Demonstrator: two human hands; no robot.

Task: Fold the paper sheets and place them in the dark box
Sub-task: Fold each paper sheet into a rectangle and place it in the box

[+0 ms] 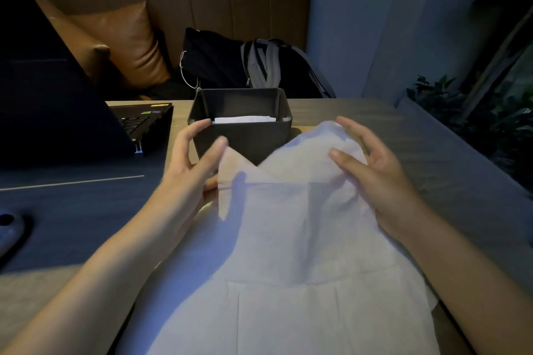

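Note:
A large white paper sheet [288, 239] lies spread toward me on the table, its far edge lifted. My left hand [190, 164] pinches the sheet's far left corner between thumb and fingers. My right hand [372, 170] holds the far right corner, thumb on top and fingers behind. Just beyond the hands stands the dark box [242, 135], upright and open-topped. A folded white sheet [243, 119] shows inside it near the front wall.
An open laptop [57, 101] stands at the left on a dark mat. A grey object [8, 230] lies at the far left edge. Behind the table is a brown bench with a cushion [124, 46] and a backpack [259, 66]. Plants [461, 106] are at the right.

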